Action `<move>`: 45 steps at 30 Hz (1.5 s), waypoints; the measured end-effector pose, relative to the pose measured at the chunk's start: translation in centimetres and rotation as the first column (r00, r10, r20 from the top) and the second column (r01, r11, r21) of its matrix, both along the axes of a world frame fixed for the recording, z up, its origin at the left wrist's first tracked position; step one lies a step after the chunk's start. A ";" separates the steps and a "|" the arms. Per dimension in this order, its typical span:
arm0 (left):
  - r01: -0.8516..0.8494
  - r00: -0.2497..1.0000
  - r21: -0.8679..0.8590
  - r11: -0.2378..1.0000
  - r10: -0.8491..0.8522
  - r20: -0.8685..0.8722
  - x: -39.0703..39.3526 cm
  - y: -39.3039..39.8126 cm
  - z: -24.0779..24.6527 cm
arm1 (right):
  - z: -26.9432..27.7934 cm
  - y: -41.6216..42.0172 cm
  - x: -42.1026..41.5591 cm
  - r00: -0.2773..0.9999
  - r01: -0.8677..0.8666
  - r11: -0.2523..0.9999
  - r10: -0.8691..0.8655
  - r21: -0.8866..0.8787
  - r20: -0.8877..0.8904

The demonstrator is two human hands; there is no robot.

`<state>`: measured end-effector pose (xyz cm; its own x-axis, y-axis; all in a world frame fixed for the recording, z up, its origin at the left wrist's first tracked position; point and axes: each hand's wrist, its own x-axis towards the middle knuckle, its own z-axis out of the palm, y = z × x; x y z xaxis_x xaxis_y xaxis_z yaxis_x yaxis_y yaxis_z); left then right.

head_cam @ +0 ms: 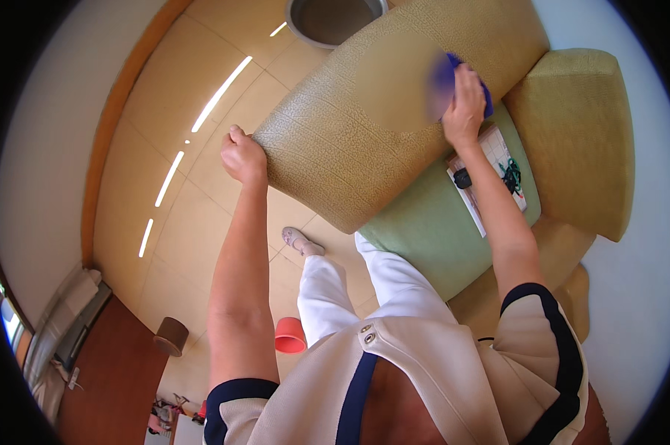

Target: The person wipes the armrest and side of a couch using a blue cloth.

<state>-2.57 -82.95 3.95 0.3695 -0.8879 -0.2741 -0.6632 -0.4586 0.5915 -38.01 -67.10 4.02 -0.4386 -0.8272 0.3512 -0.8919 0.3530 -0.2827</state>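
A large tan textured sofa cushion (335, 144) lies tilted in front of me, its near corner beyond the edge of the green sofa seat (424, 239). My left hand (245, 156) grips the cushion's left edge, with the fingers partly hidden behind it. On the cushion's upper right part, my right hand (464, 108) presses a blue cloth (487, 100) against the surface. A round blurred patch covers part of the cushion and the cloth beside this hand. Beneath my right forearm, a box or tray (482, 214) with dark items and a green cord rests on the seat.
A metal basin (336, 22) holding dark liquid stands on the tiled floor beyond the cushion. The sofa's tan side cushion (577, 144) is at right. A red bucket (290, 335) and a brown bin (171, 336) are at lower left, near a reddish-brown cabinet or table (112, 367).
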 end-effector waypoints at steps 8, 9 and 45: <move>-0.009 0.999 0.025 1.000 0.008 0.042 1.3 -0.4 -0.4 | 1.8 -0.2 17.1 0.957 -0.249 0.967 0.236 0.060 0.166; -0.010 0.999 0.019 1.000 0.009 0.042 1.2 -0.5 -0.4 | 1.7 1.7 19.9 0.906 -0.400 0.916 0.393 0.017 0.159; 0.053 0.998 0.020 0.998 -0.054 0.041 0.0 -0.2 -0.6 | -0.4 -7.7 -7.8 0.895 0.445 0.888 -0.436 -0.118 0.093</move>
<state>-2.62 -83.11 3.36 0.3333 -0.9015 -0.2761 -0.7108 -0.4327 0.5545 -45.84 -74.83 3.58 -0.7715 -0.4913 0.4042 -0.6325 0.6606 -0.4043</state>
